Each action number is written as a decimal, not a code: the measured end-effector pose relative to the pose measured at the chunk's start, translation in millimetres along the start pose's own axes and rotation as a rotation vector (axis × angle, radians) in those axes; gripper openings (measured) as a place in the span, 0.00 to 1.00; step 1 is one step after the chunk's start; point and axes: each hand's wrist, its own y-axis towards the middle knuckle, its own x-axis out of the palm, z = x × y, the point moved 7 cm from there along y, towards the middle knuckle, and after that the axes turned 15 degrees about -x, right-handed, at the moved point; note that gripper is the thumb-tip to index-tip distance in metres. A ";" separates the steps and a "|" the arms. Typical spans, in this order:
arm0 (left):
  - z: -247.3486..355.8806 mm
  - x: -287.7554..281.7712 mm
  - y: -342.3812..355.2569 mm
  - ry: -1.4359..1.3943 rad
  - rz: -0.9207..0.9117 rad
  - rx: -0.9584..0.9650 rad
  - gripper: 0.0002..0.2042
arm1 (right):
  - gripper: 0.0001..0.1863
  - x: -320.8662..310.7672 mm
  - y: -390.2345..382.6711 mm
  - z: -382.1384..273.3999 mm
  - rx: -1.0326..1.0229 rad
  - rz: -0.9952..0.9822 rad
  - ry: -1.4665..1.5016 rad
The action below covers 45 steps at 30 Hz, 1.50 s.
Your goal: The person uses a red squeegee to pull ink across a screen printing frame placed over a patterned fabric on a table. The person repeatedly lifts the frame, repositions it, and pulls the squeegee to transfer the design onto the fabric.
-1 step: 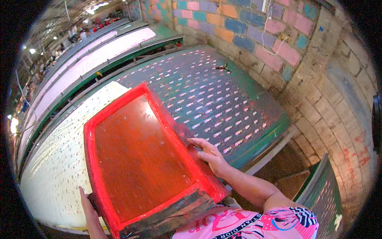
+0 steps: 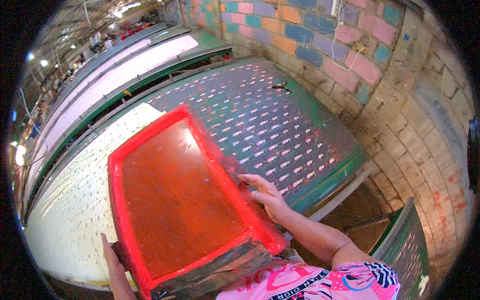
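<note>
Both my hands hold a screen printing frame (image 2: 175, 200), tilted in front of my body. Its border is bright red, and the mesh inside is a dark orange-red with a glossy patch near the far end. My right hand (image 2: 265, 196) grips the right side, fingers curled over the edge. At the lower left, my left hand (image 2: 114, 262) is closed on the opposite side; part of it is hidden by the frame. Under and left of the frame lies a pale cream cloth (image 2: 65, 215) with small dark printed marks.
A long dark green table (image 2: 335, 175) with rows of pale printed marks stretches beyond the frame. A small dark tool (image 2: 281, 87) lies near its far edge. More tables with white cloth (image 2: 125, 67) stand far left. A painted block wall (image 2: 300, 32) bounds the right.
The view has shifted very slightly. My hands keep the same hold on the frame.
</note>
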 end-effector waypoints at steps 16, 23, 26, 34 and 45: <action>-86.1 140.9 -86.7 0.127 -0.119 -0.001 0.41 | 0.37 -213.8 -42.1 -75.2 0.057 0.090 0.029; -121.4 238.5 -92.4 0.106 -0.254 -0.055 0.39 | 0.38 -251.5 -39.5 -122.8 0.017 0.143 -0.124; -141.0 237.3 -65.5 0.158 -0.176 -0.068 0.40 | 0.41 -280.3 -43.0 -127.0 -0.038 0.136 -0.112; -144.2 321.4 -142.4 0.142 -0.147 0.040 0.42 | 0.43 -372.8 -50.6 -144.7 -0.013 0.161 -0.090; -220.8 486.1 -327.5 0.116 -0.122 0.056 0.47 | 0.36 -584.6 -42.2 -238.7 -0.248 -0.087 -0.376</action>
